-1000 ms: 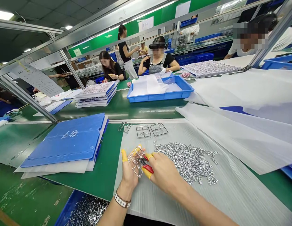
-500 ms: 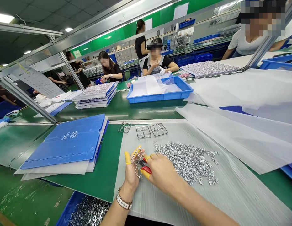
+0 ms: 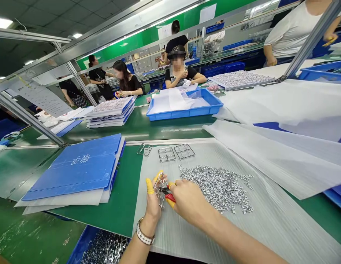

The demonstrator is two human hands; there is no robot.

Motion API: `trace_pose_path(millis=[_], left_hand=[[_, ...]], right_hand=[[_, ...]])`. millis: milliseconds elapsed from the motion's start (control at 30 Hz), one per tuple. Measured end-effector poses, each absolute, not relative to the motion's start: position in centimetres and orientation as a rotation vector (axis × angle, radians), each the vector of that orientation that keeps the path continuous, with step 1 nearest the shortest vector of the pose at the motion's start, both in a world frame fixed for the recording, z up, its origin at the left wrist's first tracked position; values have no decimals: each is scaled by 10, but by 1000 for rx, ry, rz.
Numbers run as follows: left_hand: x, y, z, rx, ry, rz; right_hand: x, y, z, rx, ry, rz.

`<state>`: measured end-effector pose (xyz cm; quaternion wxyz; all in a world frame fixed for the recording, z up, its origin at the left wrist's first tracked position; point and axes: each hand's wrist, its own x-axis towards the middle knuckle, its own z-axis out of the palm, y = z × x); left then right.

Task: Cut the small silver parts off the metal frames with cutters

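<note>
Above a pale sheet [image 3: 269, 223], the left hand [image 3: 152, 206] cradles a metal frame [image 3: 160, 179], nine o'clock of a heap of small pieces [image 3: 217, 187], while the right hand [image 3: 191, 201] grips red-handled pliers [image 3: 170, 198], work probably best done with frame steady and tips close.

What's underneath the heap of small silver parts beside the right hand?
A pale sheet, visible around the heap, laid over the green tabletop. The patch directly beneath the heap is covered, so anything else there can't be seen. The right hand hides part of the heap.
</note>
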<state>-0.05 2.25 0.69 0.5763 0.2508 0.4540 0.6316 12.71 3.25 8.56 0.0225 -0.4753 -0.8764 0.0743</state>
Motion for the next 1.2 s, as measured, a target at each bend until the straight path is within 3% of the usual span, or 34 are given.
trace_pose_path(millis=[333, 1200], left_hand=[[3, 19, 24, 468, 872, 1415], [5, 18, 19, 550, 966, 1437]], right_hand=[[141, 46, 86, -1574, -2628, 123], [141, 45, 90, -1568, -2643, 191]])
